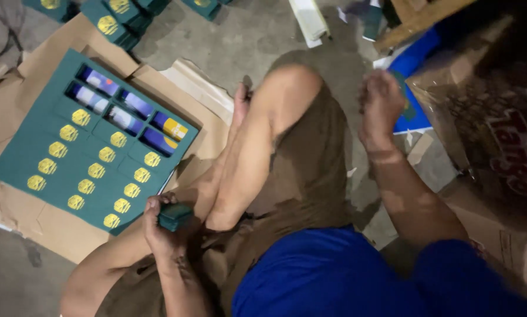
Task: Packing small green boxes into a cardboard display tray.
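Note:
I sit on the floor with my knees bent. My left hand grips a small dark green box next to my left knee. Just left of it, many matching green boxes with gold round seals lie in tight rows on brown cardboard. Some in the top rows show blue and purple windows. My right hand is raised at the right, fingers curled, near a blue sheet; whether it holds anything is unclear.
More green boxes are stacked at the top left. A brown printed bag or carton stands at the right. A wooden piece and a white strip lie on the grey concrete floor at the top.

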